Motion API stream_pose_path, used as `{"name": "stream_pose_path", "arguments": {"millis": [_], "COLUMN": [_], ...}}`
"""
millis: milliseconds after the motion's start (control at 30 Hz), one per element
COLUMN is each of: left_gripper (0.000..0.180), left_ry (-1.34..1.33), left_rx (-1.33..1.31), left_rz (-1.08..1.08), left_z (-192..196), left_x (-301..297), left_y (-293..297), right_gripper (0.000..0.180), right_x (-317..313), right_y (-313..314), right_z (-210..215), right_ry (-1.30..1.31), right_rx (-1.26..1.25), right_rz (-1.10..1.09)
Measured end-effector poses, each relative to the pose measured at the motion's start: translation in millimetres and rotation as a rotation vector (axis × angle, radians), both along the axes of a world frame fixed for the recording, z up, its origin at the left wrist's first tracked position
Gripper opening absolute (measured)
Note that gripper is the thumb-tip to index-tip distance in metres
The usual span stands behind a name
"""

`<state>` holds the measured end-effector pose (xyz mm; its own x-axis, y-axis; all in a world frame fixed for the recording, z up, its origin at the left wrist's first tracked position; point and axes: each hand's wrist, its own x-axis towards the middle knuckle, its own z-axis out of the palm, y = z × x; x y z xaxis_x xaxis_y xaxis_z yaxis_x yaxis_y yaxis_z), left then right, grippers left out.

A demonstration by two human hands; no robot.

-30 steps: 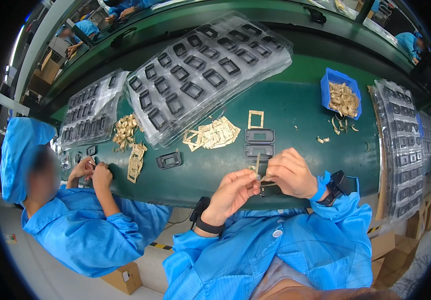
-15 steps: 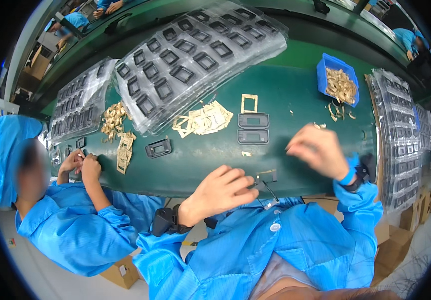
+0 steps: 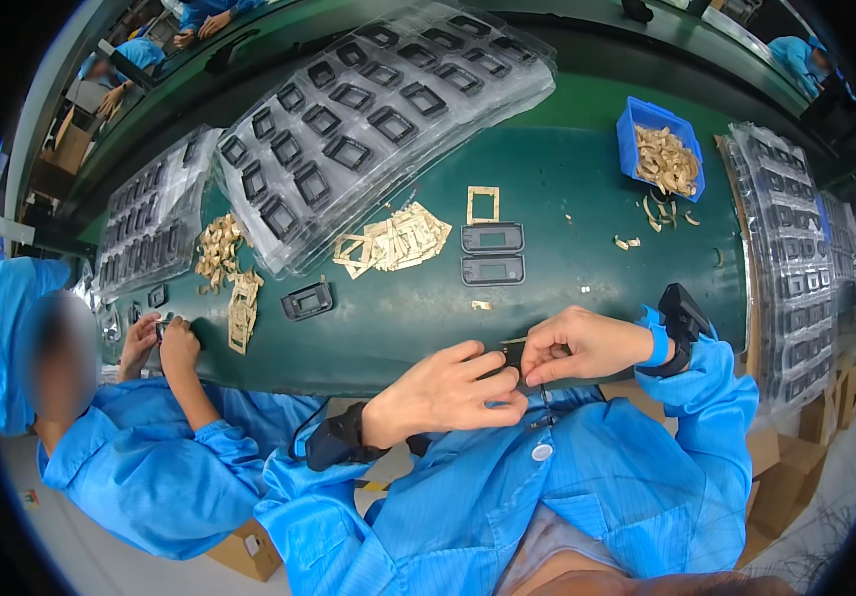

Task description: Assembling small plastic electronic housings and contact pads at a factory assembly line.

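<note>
My left hand (image 3: pixel 453 389) is closed near the table's front edge, its fingers on a small dark flat piece (image 3: pixel 513 352) with a pale strip along its top. My right hand (image 3: pixel 587 345) meets it from the right, thumb and fingertips pinched together at the piece's edge. Whatever the right fingertips hold is too small to make out. Beyond the hands, two black rectangular frames (image 3: pixel 493 253) lie one behind the other, with a pale yellow cut-out frame (image 3: pixel 483 205) behind them. A small pale scrap (image 3: pixel 481 305) lies in front of them.
Pale yellow frames (image 3: pixel 398 238) lie in a heap to the left, near a black frame (image 3: pixel 307 299). Clear trays of black frames (image 3: pixel 368 124) stand behind; more trays (image 3: pixel 790 248) are at right. A blue bin (image 3: pixel 630 149) holds curled tan strips. A co-worker (image 3: pixel 150 437) works at left.
My right hand has come left and down from above the table to the dark piece, and its fingertips have closed there. My left hand stays near the edge. Two white specks now show on the table.
</note>
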<state>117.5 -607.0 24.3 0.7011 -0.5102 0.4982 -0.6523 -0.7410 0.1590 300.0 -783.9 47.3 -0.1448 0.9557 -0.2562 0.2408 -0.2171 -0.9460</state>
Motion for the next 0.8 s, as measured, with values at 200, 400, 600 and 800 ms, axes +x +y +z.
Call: {"name": "stream_pose_path", "arguments": {"millis": [200,400,600,800], "left_gripper": [0.024,0.025,0.047,0.031], "left_ry": [-0.025,-0.101,0.082,0.049], "left_rx": [-0.043,-0.118,-0.094,-0.138], "left_rz": [-0.048,-0.014,0.392,0.836], "left_z": [1,-8,-53,-62], "left_x": [9,12,9,-27], "left_y": [2,2,21,30], "right_gripper": [0.015,0.017,0.009,0.013], "right_x": [9,20,30,42], "right_y": [3,16,-6,-9], "right_z": [-6,-7,-21,-57], "right_ry": [0.171,0.075,0.198,0.275], "right_rx": [-0.092,-0.197,-0.247,-0.056], "right_rz": [0.041,0.207,-0.523,-0.752]}}
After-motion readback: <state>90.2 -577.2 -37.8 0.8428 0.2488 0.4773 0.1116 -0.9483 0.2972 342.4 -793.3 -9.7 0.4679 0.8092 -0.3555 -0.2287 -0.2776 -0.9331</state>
